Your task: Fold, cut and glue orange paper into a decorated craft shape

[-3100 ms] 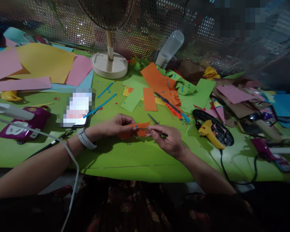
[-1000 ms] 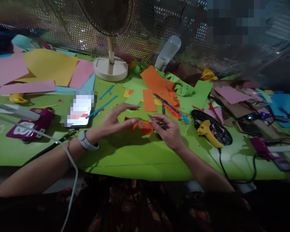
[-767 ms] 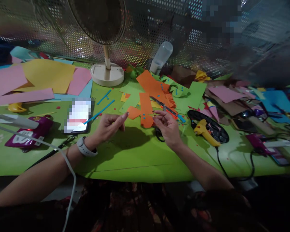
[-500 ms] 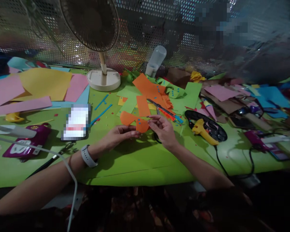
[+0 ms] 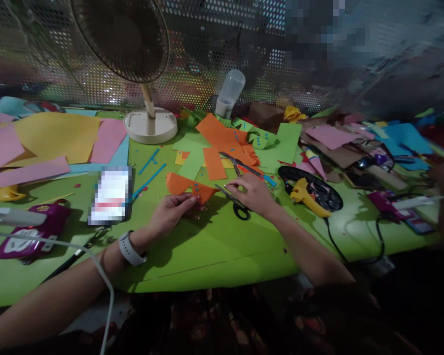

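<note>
An orange paper cut-out (image 5: 185, 184) with small blue dots lies on the green table cover (image 5: 214, 246). My left hand (image 5: 168, 214), with a white watch on its wrist, pinches the cut-out's near edge with closed fingers. My right hand (image 5: 249, 192) rests just right of the cut-out. Its fingers are curled together in a pinch, and what they hold is too small to make out. Under this hand lies a pair of small black-handled scissors (image 5: 239, 207), blades pointing at the cut-out.
A fan base (image 5: 150, 125) and a clear bottle (image 5: 229, 91) stand at the back. Loose coloured sheets (image 5: 55, 135) lie left, scraps (image 5: 222, 135) in the middle. There is a phone (image 5: 111, 195), a purple pouch (image 5: 25, 236), a yellow glue gun (image 5: 307, 192) and a white cable (image 5: 99, 276).
My left hand let go of the orange cut-out, opened, then pinched it again. The cut-out now lies unfolded and further left. My right hand has come down over the scissors.
</note>
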The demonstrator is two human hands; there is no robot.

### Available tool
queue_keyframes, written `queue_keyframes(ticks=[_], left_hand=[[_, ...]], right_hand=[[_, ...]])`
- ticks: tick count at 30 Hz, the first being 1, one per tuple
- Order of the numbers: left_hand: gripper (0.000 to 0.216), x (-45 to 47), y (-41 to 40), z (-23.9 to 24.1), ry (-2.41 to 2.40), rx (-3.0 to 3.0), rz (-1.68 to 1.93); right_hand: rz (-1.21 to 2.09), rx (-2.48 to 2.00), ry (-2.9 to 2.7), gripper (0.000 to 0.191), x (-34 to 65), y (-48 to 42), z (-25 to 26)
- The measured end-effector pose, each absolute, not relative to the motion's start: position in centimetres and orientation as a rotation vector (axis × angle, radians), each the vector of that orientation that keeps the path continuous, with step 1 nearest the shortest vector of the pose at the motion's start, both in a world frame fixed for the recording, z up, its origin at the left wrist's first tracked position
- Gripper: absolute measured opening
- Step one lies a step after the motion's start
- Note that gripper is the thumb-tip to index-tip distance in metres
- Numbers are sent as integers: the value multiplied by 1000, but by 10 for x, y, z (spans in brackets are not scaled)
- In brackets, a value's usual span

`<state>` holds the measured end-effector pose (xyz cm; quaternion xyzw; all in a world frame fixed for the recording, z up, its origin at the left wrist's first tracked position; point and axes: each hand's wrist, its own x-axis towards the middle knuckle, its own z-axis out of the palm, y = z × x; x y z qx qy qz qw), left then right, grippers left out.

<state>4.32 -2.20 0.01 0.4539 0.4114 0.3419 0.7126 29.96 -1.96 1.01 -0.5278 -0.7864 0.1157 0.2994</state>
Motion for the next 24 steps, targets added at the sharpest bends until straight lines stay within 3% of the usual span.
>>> queue_keyframes(ticks=[4, 9, 13, 15, 19, 24], left_hand=[[33, 42, -19, 1, 963, 1024, 801], [30, 40, -17, 1, 964, 1024, 858], [28, 39, -16, -2, 963, 1014, 902], [29, 40, -16, -3, 970, 1007, 925], [33, 42, -14, -6, 957, 990, 940], [28, 44, -14, -6, 940, 983, 964]], right_hand=[[248, -1706, -2192, 27, 324, -7, 10], [299, -1754, -2225, 21, 332, -8, 21], [255, -1850, -2092, 45, 355, -35, 38], [78, -1933, -2003, 45, 380, -59, 41], [-259, -2280, -1895, 48, 442, -102, 30], [-141, -2646, -1802, 50, 480, -113, 5]])
